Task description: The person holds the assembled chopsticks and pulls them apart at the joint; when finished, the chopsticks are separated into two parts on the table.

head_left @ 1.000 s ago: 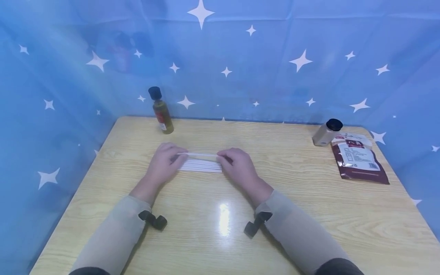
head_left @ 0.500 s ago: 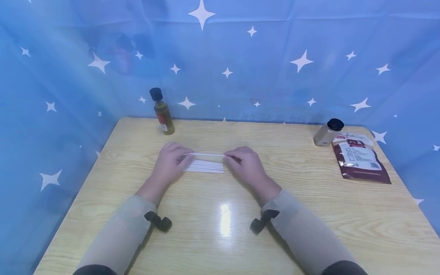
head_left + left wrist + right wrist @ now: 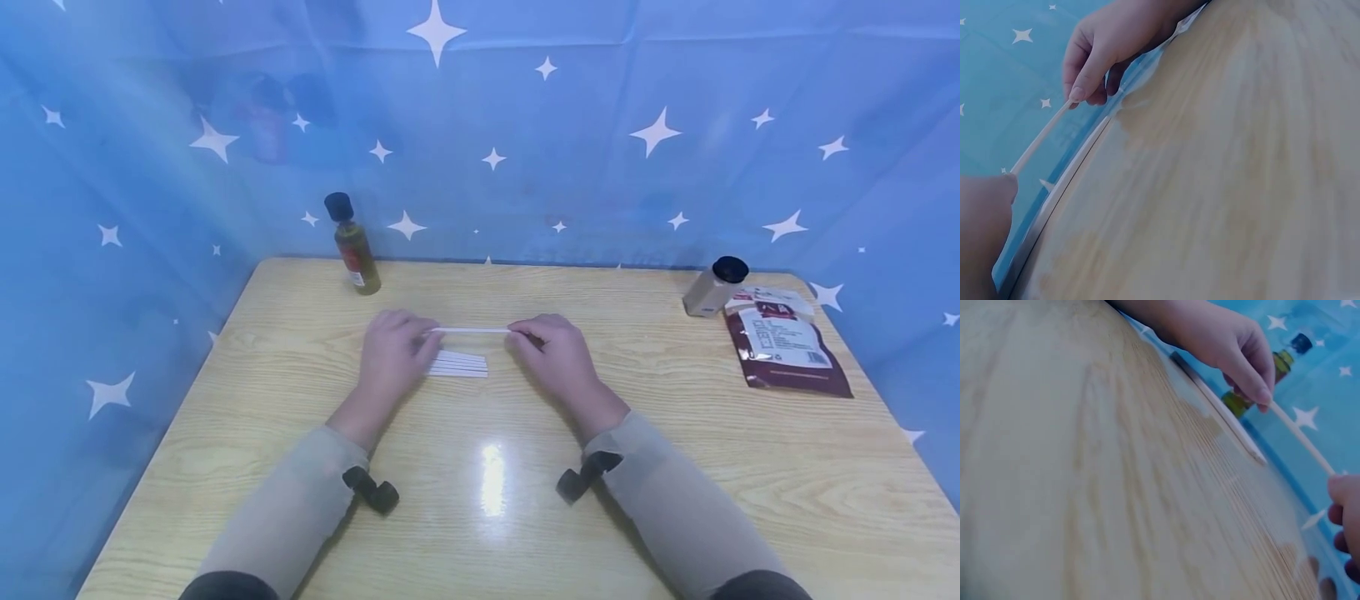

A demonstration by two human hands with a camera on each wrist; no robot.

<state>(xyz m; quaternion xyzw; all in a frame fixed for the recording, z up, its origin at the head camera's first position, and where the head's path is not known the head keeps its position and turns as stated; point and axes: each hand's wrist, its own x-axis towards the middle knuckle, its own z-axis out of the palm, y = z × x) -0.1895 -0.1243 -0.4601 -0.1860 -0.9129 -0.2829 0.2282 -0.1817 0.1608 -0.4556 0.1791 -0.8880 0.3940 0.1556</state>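
Observation:
A thin white stick (image 3: 472, 331) is stretched level between both hands, a little above the table. My left hand (image 3: 393, 354) pinches its left end between thumb and fingers. At the other end, my right hand (image 3: 558, 354) has the same sort of pinch; the left wrist view shows that thumb and fingertips gripping the stick (image 3: 1044, 137). Just nearer to me, a flat row of several similar white sticks (image 3: 459, 365) lies side by side on the wooden table (image 3: 420, 517). The left hand hides the left end of that row.
At the back left stands a bottle (image 3: 356, 258) with a black cap and red label. A black-lidded jar (image 3: 712, 289) stands at the back right, beside a maroon and white packet (image 3: 783, 342). A blue star-patterned curtain (image 3: 540, 183) encloses the table's back and sides.
Both hands have shifted right with the stick, and it now sits farther behind the row. The row stays on the table; the left hand covers more of its left end.

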